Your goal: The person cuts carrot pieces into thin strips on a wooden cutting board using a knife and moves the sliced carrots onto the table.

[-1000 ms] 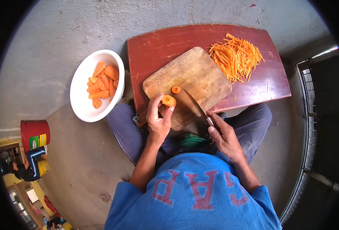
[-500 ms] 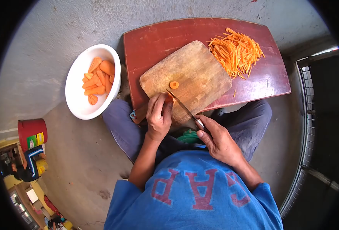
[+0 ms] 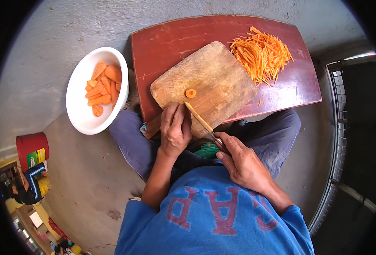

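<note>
My left hand point(image 3: 175, 131) is closed at the near left part of the wooden cutting board point(image 3: 213, 76); its fingers hide nearly all of the carrot piece that showed in it earlier. My right hand point(image 3: 243, 161) grips the handle of a knife point(image 3: 200, 120), whose blade slants up and left to my left fingertips. A small round carrot slice point(image 3: 191, 93) lies on the board just beyond the knife tip. Shredded carrot point(image 3: 262, 57) is heaped on the red table point(image 3: 162, 46), right of the board.
A white basin point(image 3: 75, 91) holding several peeled carrots point(image 3: 98, 94) stands left of the table. Farther left are a red bucket point(image 3: 33, 149) and a person point(image 3: 31, 187). A metal mesh door frame point(image 3: 339, 127) runs along the right side.
My left hand has turned, covering the carrot piece it held up. The knife has come to my left fingertips, its blade now flatter to view. Table, board and basin sit slightly higher and farther left.
</note>
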Demonstrator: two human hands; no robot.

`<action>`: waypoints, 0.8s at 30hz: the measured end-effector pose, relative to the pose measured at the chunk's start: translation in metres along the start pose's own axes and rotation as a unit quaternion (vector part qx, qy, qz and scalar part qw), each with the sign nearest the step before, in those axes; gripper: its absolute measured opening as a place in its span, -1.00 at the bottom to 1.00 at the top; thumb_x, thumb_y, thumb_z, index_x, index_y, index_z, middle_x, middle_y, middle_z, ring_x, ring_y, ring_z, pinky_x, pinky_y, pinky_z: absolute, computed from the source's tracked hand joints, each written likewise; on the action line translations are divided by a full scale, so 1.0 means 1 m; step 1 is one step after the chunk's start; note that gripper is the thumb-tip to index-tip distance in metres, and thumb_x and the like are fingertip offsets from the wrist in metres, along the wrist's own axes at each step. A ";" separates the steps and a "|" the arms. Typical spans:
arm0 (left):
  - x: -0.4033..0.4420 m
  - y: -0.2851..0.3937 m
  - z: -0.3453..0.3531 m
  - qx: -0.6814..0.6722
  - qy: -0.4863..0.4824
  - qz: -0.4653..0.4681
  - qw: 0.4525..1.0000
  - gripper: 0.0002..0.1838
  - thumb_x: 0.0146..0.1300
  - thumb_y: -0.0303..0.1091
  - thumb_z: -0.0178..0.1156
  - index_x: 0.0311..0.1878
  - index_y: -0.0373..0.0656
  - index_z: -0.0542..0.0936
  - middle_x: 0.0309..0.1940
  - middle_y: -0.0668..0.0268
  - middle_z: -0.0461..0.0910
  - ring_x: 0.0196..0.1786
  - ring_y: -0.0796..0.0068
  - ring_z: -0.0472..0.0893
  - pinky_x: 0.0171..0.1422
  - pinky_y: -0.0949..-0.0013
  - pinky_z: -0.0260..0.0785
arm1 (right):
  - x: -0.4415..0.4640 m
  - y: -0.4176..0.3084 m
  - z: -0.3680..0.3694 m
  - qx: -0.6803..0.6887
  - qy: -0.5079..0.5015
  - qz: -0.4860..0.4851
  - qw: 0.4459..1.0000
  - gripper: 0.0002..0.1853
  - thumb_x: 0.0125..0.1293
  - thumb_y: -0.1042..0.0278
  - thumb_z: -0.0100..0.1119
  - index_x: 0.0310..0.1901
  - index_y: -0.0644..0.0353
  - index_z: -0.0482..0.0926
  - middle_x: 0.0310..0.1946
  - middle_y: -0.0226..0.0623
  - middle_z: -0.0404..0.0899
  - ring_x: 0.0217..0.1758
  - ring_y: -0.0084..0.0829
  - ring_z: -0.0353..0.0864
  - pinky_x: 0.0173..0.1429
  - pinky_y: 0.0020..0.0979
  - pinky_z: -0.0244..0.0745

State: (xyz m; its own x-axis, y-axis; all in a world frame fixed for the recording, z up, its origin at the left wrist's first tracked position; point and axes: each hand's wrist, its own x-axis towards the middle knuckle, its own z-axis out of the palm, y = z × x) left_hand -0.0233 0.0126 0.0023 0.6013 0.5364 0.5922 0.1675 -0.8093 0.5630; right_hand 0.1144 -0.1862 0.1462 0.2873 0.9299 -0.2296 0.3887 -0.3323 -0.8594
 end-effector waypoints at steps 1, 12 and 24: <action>0.001 0.001 -0.001 0.003 -0.003 -0.002 1.000 -0.56 0.42 -0.68 0.38 0.35 -0.43 0.66 0.23 -0.13 0.68 0.17 -0.28 0.71 0.30 -0.12 0.61 | 0.001 0.000 -0.001 0.005 0.000 0.000 1.000 -0.42 0.71 0.41 0.30 0.64 0.28 0.40 0.25 0.21 0.70 0.20 0.31 0.82 0.20 0.09 0.78; 0.002 0.000 0.002 -0.001 -0.003 -0.009 1.000 -0.60 0.45 -0.65 0.39 0.32 -0.41 0.66 0.22 -0.13 0.69 0.17 -0.25 0.72 0.30 -0.10 0.62 | 0.025 -0.002 -0.010 0.034 -0.027 0.028 0.999 -0.56 0.73 0.41 0.23 0.49 0.39 0.46 0.10 0.35 0.78 0.24 0.38 0.78 0.22 0.16 0.71; -0.004 0.003 0.003 -0.055 0.027 -0.042 0.997 -0.62 0.53 -0.62 0.41 0.35 -0.34 0.67 0.17 -0.03 0.67 0.14 -0.11 0.71 0.27 -0.03 0.61 | 0.037 -0.001 -0.016 0.049 -0.021 0.044 0.998 -0.65 0.74 0.42 0.21 0.41 0.37 0.52 0.09 0.33 0.76 0.23 0.37 0.78 0.19 0.11 0.69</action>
State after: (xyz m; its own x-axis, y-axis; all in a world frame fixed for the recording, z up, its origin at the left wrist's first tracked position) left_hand -0.0225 0.0077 -0.0003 0.5446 0.6164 0.5687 0.1268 -0.7308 0.6707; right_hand 0.1384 -0.1543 0.1461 0.2781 0.9047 -0.3227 0.2763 -0.3971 -0.8752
